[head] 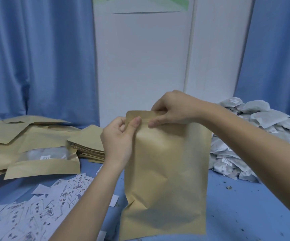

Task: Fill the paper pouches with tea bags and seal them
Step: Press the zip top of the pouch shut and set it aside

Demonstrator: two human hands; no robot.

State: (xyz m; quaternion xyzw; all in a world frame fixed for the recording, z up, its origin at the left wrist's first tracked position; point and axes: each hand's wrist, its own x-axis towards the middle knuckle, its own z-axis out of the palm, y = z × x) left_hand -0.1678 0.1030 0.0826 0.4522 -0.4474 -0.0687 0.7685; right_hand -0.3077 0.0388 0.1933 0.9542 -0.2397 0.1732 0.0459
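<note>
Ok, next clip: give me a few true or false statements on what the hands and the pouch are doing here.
1. Both hands pinch the top strip of the upright pouch. True: left hand, right hand.
2. The loose tea bags are heaped on the person's left. False: they lie on the right.
3. A stack of flat pouches lies left of the held one. True.
4. The printed slips sit inside the held pouch. False: they lie scattered on the blue table.

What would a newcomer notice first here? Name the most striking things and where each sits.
First, the upright brown paper pouch at centre, its top strip pinched by the left hand and right hand. Next, the grey heap of tea bags to the right. Last, flat pouches stacked on the left, with printed labels scattered in front.
</note>
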